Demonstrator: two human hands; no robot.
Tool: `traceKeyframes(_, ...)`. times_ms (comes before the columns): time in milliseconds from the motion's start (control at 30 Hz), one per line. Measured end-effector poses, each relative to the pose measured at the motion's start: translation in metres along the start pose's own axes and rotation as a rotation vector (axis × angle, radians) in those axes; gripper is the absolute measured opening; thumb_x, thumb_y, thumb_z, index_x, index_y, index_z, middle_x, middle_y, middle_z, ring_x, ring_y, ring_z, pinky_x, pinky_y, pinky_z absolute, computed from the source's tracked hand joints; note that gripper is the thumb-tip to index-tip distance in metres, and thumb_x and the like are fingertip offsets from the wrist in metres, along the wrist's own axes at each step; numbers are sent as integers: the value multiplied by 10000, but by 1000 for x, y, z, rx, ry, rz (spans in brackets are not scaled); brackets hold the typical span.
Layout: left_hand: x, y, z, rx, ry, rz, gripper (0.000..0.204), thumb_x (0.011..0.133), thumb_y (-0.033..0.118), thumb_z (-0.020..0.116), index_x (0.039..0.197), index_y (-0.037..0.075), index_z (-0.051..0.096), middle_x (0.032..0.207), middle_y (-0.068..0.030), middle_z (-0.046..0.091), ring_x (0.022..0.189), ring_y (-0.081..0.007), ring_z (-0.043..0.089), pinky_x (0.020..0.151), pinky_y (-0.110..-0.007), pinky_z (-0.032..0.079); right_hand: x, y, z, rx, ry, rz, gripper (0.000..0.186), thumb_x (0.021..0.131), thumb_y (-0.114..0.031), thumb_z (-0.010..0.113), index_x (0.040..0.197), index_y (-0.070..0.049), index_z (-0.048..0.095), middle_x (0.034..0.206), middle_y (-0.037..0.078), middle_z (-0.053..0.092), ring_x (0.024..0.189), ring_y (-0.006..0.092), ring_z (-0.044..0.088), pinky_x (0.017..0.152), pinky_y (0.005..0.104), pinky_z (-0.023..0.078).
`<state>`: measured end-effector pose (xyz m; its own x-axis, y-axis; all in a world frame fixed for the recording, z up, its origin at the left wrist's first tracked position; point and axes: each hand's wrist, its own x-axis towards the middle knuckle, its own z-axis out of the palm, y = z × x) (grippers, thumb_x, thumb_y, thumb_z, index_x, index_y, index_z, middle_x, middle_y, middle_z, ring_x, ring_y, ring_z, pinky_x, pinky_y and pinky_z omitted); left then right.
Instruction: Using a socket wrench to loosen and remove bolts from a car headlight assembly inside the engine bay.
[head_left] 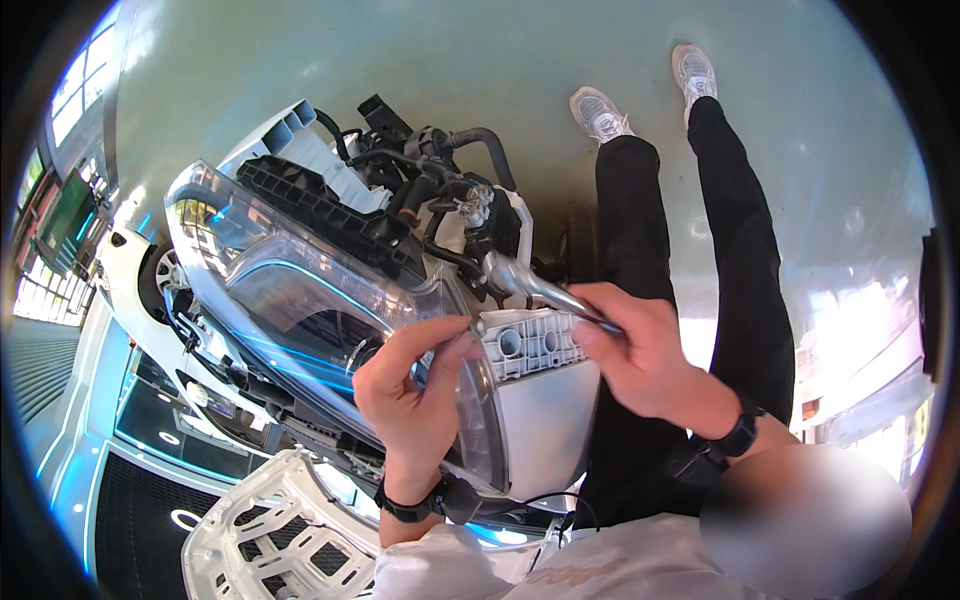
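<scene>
You're gripping a metal tool [552, 293] in your right hand [648, 355]. Your left hand [415, 390] is pinching near the headlight [285, 295], whether on anything I cannot tell.

Over there a slim metal tool [545, 290] shines like chrome, its rear end darker. It's gripped in the right hand [645, 350], aslant, the broader head pointing away and leftward beside the car's black parts [492, 240]; I can't tell whether they touch.
</scene>
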<state>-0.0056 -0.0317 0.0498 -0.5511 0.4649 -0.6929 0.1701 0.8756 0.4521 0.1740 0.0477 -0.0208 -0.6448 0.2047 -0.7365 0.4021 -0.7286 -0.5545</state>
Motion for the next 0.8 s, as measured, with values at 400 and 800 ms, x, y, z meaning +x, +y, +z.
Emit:
traceKeyframes(400,8,-2,-1,-22,-109,227,218,690,-110,717,871,10,722,861,-100,725,781,-222,674,718,-294,504,-13,13,-48,-469,-63,-316,191,858,-135,695,1028,-50,673,814,93,689,603,254,635,545,333,489)
traceKeyframes(800,7,-5,1,-35,-81,233,200,694,-84,742,858,29,723,859,-85,722,778,-225,665,708,-302,488,-10,16,-50,-516,-72,-393,193,877,-148,672,1026,-25,673,746,94,658,571,257,610,526,325,468)
